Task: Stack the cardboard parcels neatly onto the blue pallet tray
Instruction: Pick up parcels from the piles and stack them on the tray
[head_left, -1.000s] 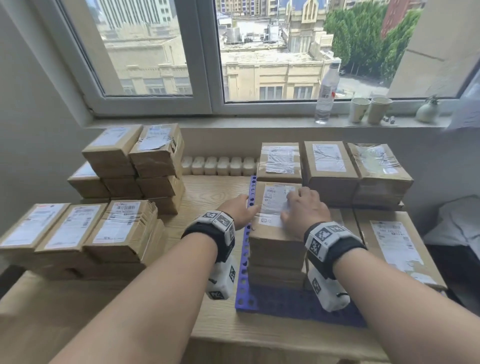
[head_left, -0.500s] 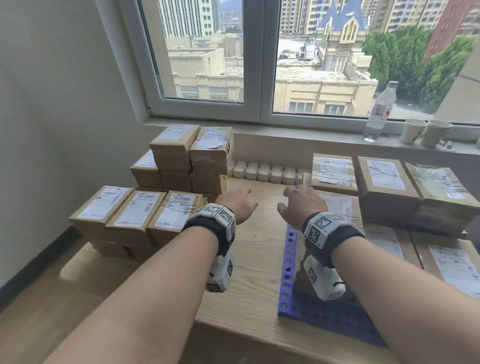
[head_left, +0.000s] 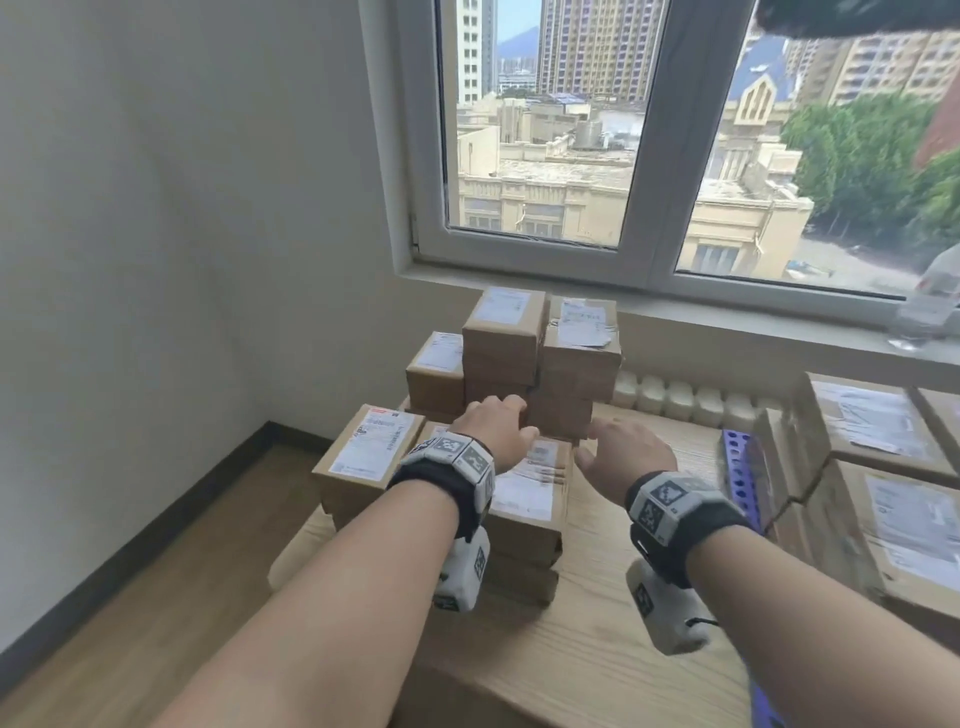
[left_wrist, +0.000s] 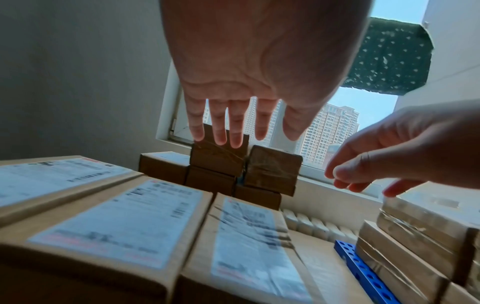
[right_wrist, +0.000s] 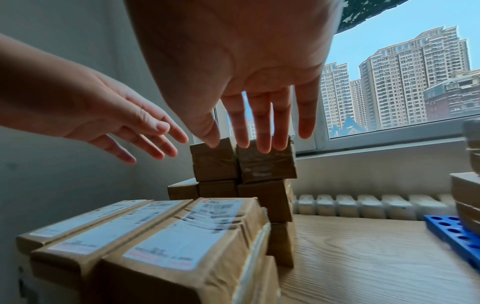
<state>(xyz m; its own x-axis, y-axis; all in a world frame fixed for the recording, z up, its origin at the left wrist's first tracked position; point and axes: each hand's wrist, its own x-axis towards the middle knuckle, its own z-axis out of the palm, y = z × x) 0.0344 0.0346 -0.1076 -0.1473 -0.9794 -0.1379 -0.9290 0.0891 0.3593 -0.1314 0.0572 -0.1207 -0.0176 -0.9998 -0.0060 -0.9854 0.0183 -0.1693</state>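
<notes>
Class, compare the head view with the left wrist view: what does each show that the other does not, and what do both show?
Only the head view shows both wristbands, the forearms, the floor and a bottle on the sill. Only the left wrist view shows the left hand from the palm side, fingers straight and spread, holding nothing. Both show the right hand, the tall parcel stack, the near labelled parcels, the blue tray and the window.

Brown cardboard parcels (head_left: 524, 499) with white labels, perhaps red-edged; blue pallet tray (head_left: 740, 475); pale woodgrain table (head_left: 613, 613).
</notes>
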